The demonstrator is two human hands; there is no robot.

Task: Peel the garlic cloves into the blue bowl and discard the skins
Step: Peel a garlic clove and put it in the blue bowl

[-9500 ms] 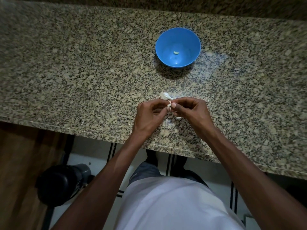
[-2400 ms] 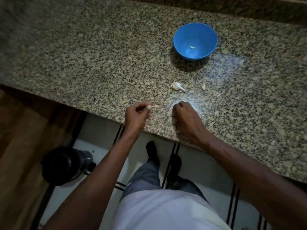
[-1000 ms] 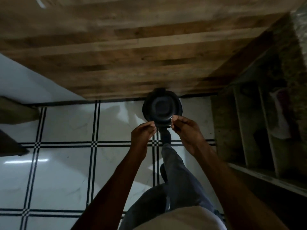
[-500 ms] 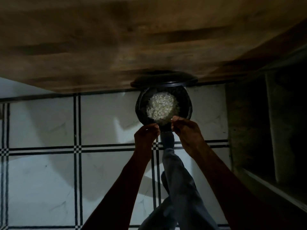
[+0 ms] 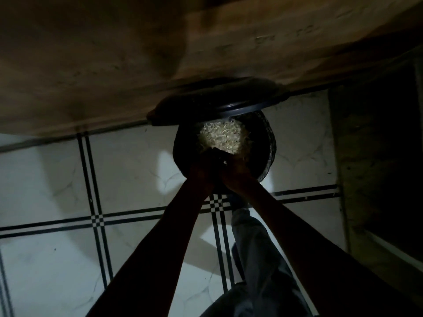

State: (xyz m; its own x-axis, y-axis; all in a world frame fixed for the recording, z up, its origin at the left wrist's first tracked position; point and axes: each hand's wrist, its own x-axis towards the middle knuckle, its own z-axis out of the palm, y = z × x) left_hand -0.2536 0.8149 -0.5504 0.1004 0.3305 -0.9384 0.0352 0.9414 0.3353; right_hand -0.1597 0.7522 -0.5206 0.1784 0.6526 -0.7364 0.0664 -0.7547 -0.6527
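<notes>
Left hand [image 5: 202, 167] and right hand [image 5: 235, 170] together over open black bin [image 5: 266, 152], lid [image 5: 217, 101] raised; pale skins [image 5: 220, 138] inside; grip of each hand too dark to tell.

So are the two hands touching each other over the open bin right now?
Cannot tell. In the head view the left hand and right hand sit close together above the bin, but the spot between them is too dark to judge.
</notes>
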